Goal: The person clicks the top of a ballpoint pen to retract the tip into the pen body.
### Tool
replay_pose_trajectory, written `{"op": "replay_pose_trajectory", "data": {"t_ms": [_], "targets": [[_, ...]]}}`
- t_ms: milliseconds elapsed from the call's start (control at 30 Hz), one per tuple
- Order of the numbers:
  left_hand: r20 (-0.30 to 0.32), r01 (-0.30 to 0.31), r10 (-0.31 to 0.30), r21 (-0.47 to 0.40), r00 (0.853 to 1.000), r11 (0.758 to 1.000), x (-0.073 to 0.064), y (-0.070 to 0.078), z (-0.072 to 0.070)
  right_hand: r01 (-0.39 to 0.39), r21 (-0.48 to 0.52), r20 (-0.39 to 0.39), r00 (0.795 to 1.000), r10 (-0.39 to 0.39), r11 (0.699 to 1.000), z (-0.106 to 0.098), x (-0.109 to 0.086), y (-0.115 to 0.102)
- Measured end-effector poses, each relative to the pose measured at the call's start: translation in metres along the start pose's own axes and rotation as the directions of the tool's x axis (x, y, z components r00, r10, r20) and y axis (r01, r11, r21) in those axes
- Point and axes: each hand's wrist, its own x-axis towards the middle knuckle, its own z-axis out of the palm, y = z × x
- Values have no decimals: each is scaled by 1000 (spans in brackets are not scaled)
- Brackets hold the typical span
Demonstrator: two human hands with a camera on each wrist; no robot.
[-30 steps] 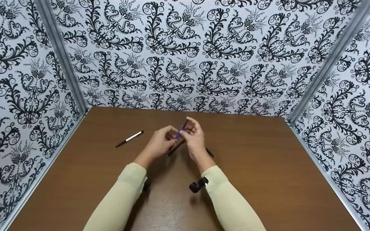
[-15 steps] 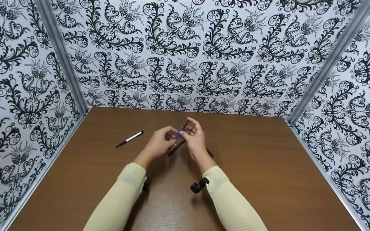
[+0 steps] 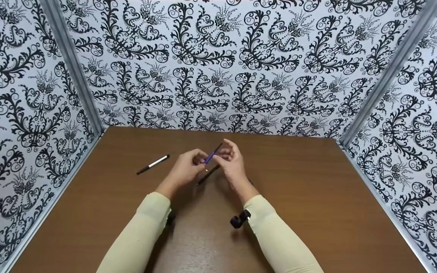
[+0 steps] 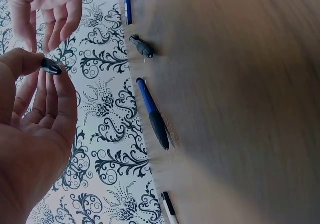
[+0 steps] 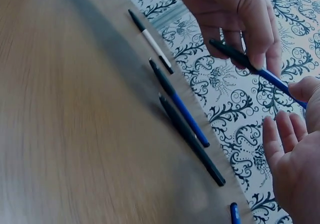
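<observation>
Above the table, both hands hold one blue pen (image 3: 210, 156) with a dark grip, tilted in the air. My left hand (image 3: 186, 167) pinches it by the dark grip (image 5: 232, 53) between thumb and fingers, and the dark tip (image 4: 51, 66) shows at the fingertips in the left wrist view. My right hand (image 3: 233, 165) has its thumb and fingers on the blue part of the barrel; its other fingers are loosely bent. Below the hands lie a black pen (image 5: 190, 139) and a blue pen with a black grip (image 5: 177, 102).
A white pen with black ends (image 3: 153, 164) lies on the brown table (image 3: 298, 197), left of the hands. One more blue pen (image 5: 235, 213) is partly seen in the right wrist view. Patterned walls (image 3: 218, 76) enclose the table's back and sides.
Both hands have drawn slightly apart, the right one to the right and the left one to the left. More of the held pen's blue barrel shows between them.
</observation>
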Motion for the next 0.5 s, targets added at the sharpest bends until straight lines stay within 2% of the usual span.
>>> {"op": "replay_pose_trajectory", "data": {"t_ms": [233, 500], "targets": [[-23, -40, 41, 63, 999, 997, -1, -4, -6, 31, -144, 52, 998, -24, 989, -15, 0, 2], [-24, -30, 32, 44, 999, 999, -3, -7, -13, 71, -236, 100, 994, -48, 969, -28, -2, 5]]}}
